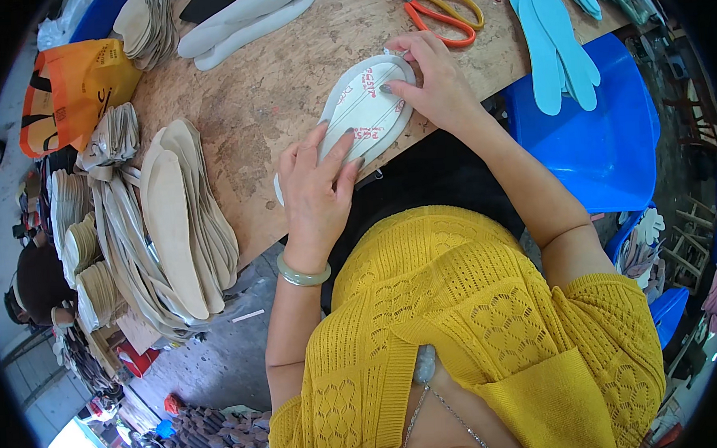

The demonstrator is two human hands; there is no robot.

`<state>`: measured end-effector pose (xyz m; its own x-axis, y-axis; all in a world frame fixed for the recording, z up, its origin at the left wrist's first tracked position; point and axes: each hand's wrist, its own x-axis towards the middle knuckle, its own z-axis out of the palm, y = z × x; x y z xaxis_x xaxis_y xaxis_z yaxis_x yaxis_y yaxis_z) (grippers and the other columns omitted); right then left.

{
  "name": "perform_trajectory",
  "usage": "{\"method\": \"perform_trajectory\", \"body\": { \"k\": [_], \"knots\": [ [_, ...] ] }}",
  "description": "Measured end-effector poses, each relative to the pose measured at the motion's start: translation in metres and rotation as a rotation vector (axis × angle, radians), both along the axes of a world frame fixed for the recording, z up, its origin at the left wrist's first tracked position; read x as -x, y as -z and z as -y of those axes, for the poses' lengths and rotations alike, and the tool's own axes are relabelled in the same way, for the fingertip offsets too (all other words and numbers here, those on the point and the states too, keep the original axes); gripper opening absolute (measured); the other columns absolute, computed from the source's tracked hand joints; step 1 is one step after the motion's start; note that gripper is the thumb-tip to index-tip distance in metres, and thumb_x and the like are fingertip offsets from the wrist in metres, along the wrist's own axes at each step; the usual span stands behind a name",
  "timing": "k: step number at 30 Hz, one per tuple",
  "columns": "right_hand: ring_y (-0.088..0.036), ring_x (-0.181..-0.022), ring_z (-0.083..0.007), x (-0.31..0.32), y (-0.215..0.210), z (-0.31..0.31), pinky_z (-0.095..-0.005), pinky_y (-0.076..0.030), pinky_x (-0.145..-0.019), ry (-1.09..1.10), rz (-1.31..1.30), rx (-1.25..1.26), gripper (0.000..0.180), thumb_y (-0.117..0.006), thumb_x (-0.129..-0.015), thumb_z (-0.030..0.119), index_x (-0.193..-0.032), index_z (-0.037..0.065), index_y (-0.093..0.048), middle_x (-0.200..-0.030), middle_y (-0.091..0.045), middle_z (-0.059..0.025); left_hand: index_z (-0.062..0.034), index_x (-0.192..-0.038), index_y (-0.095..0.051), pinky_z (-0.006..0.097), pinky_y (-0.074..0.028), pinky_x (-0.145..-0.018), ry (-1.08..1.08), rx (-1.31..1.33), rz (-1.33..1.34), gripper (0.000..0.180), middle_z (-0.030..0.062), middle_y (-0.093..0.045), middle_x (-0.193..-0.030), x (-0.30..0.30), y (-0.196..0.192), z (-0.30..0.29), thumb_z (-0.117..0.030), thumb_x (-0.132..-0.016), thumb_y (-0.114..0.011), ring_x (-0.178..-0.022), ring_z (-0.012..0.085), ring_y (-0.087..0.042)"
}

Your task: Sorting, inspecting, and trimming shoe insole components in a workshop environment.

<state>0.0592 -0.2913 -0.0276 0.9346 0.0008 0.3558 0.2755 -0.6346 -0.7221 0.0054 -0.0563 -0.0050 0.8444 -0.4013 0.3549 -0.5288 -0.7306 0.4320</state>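
Observation:
A shoe insole (375, 100), grey at the rim with a white sheet printed in red on top, lies at a slant near the table's front edge. Across its lower part rests my left hand (314, 182), fingers spread flat over the surface. My right hand (442, 86) grips the toe end, its thumb on the white sheet and its fingers curled at the far rim. Some of the insole's heel end is hidden under my left hand.
Scissors (445, 12) with orange and yellow handles lie beyond my right hand. Light-blue insoles (556, 43) stick out above a blue bin (607, 162) at right. Beige insole stacks (184, 225) and an orange bag (84, 92) crowd the left. Grey insoles (247, 23) lie at the back.

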Motion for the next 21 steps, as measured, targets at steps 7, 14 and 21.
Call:
{"method": "perform_trajectory", "body": {
  "k": [7,14,21],
  "knots": [
    [-0.052,-0.114,-0.0312,-0.011,0.002,0.003,-0.0434,-0.043,-0.098,-0.058,0.039,0.119,0.039,-0.075,-0.076,0.016,-0.112,0.011,-0.061,-0.114,-0.055,-0.0119,-0.0106,-0.110,-0.071,0.043,-0.033,-0.103,0.053,-0.079,0.125,0.035,0.0088,-0.059,-0.128,-0.002,-0.002,0.005,-0.019,-0.076,-0.076,-0.116,0.0275,-0.053],
    [-0.060,-0.088,-0.0146,-0.003,0.006,0.023,-0.0293,-0.050,-0.079,-0.006,-0.011,-0.540,0.025,-0.071,-0.080,0.012,-0.103,0.004,-0.064,-0.100,-0.060,-0.0053,-0.0061,-0.097,-0.066,0.041,-0.044,-0.086,0.127,-0.062,0.176,0.025,0.0100,-0.063,-0.103,-0.007,-0.015,0.040,-0.017,-0.077,-0.076,-0.098,0.0297,-0.057],
    [-0.059,-0.088,-0.0100,0.034,0.008,0.038,-0.0253,-0.049,-0.077,-0.030,-0.047,-0.593,0.016,-0.067,-0.085,0.008,-0.100,0.002,-0.065,-0.095,-0.060,-0.0032,-0.0065,-0.086,-0.060,0.038,-0.046,-0.071,0.197,-0.354,0.280,0.015,0.0089,-0.055,-0.085,-0.010,-0.010,0.054,-0.016,-0.080,-0.070,-0.081,0.0266,-0.056]
  ]
}}
